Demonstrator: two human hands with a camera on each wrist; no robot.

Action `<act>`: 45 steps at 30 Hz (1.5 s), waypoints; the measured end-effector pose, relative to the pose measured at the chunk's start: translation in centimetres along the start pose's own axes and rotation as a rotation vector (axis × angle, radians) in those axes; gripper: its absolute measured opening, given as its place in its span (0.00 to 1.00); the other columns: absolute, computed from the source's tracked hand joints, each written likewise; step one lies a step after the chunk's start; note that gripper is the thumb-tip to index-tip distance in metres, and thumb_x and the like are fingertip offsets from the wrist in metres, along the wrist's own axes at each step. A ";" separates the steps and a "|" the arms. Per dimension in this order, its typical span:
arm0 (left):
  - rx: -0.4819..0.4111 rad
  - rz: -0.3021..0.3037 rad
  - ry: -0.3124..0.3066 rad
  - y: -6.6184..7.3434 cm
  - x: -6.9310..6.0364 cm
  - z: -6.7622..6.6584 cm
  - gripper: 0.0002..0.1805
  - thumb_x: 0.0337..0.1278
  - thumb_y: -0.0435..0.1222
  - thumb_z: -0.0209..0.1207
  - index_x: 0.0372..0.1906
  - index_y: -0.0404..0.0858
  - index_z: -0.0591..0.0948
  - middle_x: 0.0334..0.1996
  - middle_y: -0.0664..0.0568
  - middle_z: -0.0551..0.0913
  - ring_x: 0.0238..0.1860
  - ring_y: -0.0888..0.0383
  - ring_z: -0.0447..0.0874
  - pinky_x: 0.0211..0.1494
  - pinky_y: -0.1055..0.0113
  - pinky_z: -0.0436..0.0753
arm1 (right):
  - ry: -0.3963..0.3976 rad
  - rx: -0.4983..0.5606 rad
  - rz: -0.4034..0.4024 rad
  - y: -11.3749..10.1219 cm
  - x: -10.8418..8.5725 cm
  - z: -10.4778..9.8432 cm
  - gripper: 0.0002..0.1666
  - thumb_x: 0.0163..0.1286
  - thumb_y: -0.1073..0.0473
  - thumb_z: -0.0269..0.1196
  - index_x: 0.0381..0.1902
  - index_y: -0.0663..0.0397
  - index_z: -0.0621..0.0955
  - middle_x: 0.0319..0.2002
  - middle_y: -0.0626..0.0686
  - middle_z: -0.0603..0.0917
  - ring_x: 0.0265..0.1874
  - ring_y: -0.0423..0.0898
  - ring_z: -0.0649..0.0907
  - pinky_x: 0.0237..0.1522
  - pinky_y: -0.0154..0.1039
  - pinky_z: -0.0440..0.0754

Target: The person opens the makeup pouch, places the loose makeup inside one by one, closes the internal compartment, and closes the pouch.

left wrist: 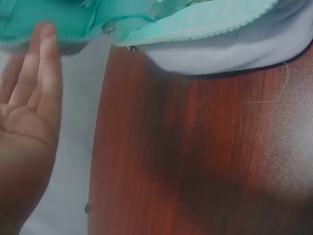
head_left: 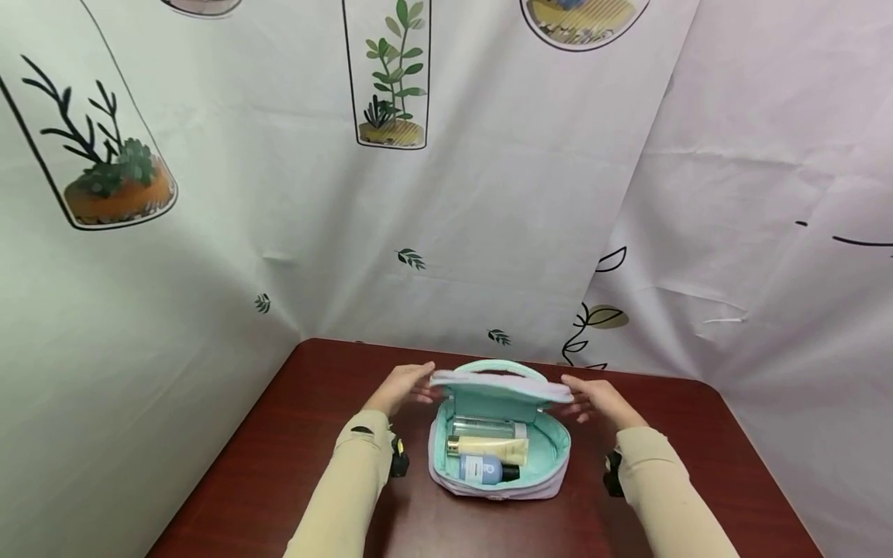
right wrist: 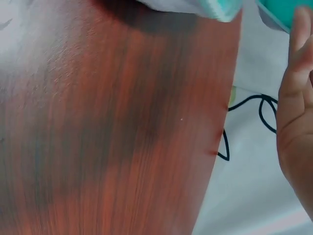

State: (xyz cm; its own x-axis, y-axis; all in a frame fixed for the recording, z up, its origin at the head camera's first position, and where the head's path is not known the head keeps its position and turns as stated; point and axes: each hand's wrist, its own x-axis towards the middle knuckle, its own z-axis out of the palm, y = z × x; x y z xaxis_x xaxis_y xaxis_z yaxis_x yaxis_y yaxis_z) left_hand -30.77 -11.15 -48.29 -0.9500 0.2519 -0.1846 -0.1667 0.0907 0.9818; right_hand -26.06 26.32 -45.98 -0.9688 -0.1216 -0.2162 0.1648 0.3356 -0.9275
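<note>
A cosmetic bag (head_left: 498, 488), pale lilac outside and mint green inside, stands unzipped on the table with its lid (head_left: 498, 384) raised. My left hand (head_left: 406, 386) is at the lid's left edge, and the left wrist view shows its fingers (left wrist: 48, 63) straight against the lid. On the opposite side my right hand (head_left: 598, 399) is at the lid's right edge, its fingers extended. Inside the bag lie a clear bottle (head_left: 484, 427), a cream-yellow tube (head_left: 491, 448) with a gold cap, and a blue bottle (head_left: 481, 470) with a dark cap.
The dark red wooden table (head_left: 279, 480) carries the bag near its middle. A white curtain (head_left: 488, 209) printed with plants hangs behind and along the sides. A mint carry handle (head_left: 498, 366) arches over the lid.
</note>
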 end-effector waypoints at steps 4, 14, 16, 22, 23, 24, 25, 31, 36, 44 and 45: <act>0.080 -0.089 -0.152 0.0 -0.5 -0.7 0.13 0.59 0.41 0.59 0.33 0.32 0.80 0.21 0.50 0.79 0.21 0.60 0.78 0.28 0.66 0.81 | -0.175 -0.105 0.002 0.4 -0.2 -0.9 0.18 0.63 0.52 0.63 0.37 0.64 0.83 0.24 0.49 0.82 0.22 0.41 0.80 0.24 0.34 0.78; 0.299 -0.277 -0.325 0.0 -1.9 -0.8 0.12 0.52 0.38 0.65 0.33 0.34 0.77 0.19 0.48 0.78 0.17 0.62 0.77 0.26 0.68 0.80 | -0.321 -0.097 0.191 1.2 -0.9 -0.3 0.18 0.57 0.59 0.68 0.40 0.64 0.75 0.21 0.52 0.81 0.14 0.36 0.79 0.19 0.29 0.77; 0.337 -0.311 -0.329 -0.3 -2.1 -0.6 0.12 0.51 0.38 0.66 0.34 0.33 0.79 0.20 0.48 0.79 0.18 0.61 0.78 0.26 0.67 0.81 | -0.327 -0.105 0.241 1.5 -1.1 0.1 0.19 0.56 0.59 0.69 0.41 0.64 0.77 0.21 0.53 0.82 0.14 0.37 0.80 0.19 0.30 0.78; 0.457 -0.392 -0.350 -0.9 -2.4 -0.3 0.17 0.51 0.43 0.66 0.34 0.32 0.81 0.23 0.45 0.82 0.22 0.56 0.82 0.30 0.62 0.82 | -0.301 -0.096 0.314 2.3 -1.5 1.0 0.20 0.55 0.60 0.69 0.42 0.64 0.76 0.22 0.55 0.83 0.15 0.40 0.82 0.19 0.33 0.79; 0.475 -0.406 -0.359 -0.9 -2.4 -0.3 0.18 0.52 0.45 0.65 0.36 0.32 0.81 0.24 0.44 0.83 0.24 0.54 0.83 0.31 0.61 0.82 | -0.289 -0.093 0.318 2.4 -1.6 1.1 0.21 0.55 0.61 0.69 0.42 0.64 0.74 0.22 0.54 0.82 0.16 0.41 0.82 0.19 0.33 0.79; 0.482 -0.419 -0.370 -0.9 -2.4 -0.3 0.20 0.53 0.46 0.64 0.37 0.31 0.81 0.26 0.43 0.83 0.26 0.52 0.84 0.32 0.59 0.82 | -0.275 -0.093 0.324 2.5 -1.6 1.2 0.21 0.55 0.60 0.69 0.41 0.64 0.74 0.22 0.55 0.82 0.17 0.42 0.82 0.20 0.34 0.80; 0.484 -0.430 -0.383 -0.9 -2.4 -0.3 0.21 0.54 0.47 0.63 0.38 0.31 0.81 0.27 0.41 0.84 0.28 0.50 0.84 0.34 0.58 0.82 | -0.262 -0.096 0.329 2.5 -1.6 1.3 0.20 0.55 0.60 0.69 0.41 0.63 0.74 0.23 0.56 0.82 0.18 0.44 0.83 0.20 0.35 0.80; 0.385 -0.395 -0.392 -1.4 -2.2 -0.1 0.17 0.61 0.42 0.57 0.41 0.29 0.79 0.28 0.36 0.83 0.31 0.45 0.85 0.37 0.55 0.82 | -0.204 -0.099 0.326 2.8 -1.5 1.8 0.17 0.55 0.59 0.68 0.38 0.64 0.78 0.26 0.58 0.82 0.22 0.48 0.85 0.24 0.39 0.82; 0.330 -0.320 -0.332 -1.5 -1.9 0.4 0.12 0.62 0.35 0.56 0.42 0.29 0.80 0.30 0.39 0.83 0.29 0.46 0.84 0.34 0.57 0.82 | -0.176 -0.038 0.262 3.1 -1.0 1.9 0.20 0.56 0.64 0.67 0.44 0.70 0.76 0.26 0.56 0.81 0.21 0.45 0.83 0.25 0.39 0.82; 0.346 -0.277 -0.250 -1.0 -1.6 1.4 0.17 0.63 0.36 0.54 0.51 0.29 0.76 0.38 0.42 0.81 0.31 0.47 0.84 0.35 0.57 0.82 | -0.075 -0.071 0.225 3.2 -0.9 2.0 0.17 0.57 0.63 0.65 0.42 0.69 0.77 0.27 0.56 0.81 0.24 0.47 0.83 0.25 0.41 0.82; 0.362 -0.283 -0.248 -1.0 -1.6 1.4 0.17 0.63 0.37 0.55 0.52 0.29 0.75 0.37 0.41 0.81 0.32 0.47 0.84 0.35 0.56 0.82 | -0.074 -0.102 0.228 3.0 -1.0 1.9 0.16 0.57 0.62 0.65 0.41 0.67 0.78 0.26 0.55 0.81 0.23 0.47 0.83 0.24 0.40 0.81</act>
State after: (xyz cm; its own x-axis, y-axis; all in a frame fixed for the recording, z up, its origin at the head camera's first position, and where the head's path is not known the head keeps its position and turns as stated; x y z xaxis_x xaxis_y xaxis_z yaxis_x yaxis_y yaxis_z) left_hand -28.74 -10.27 -49.05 -0.7826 0.3856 -0.4887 -0.2647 0.5044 0.8219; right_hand -24.23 25.65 -49.14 -0.8919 -0.0991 -0.4412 0.3540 0.4540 -0.8177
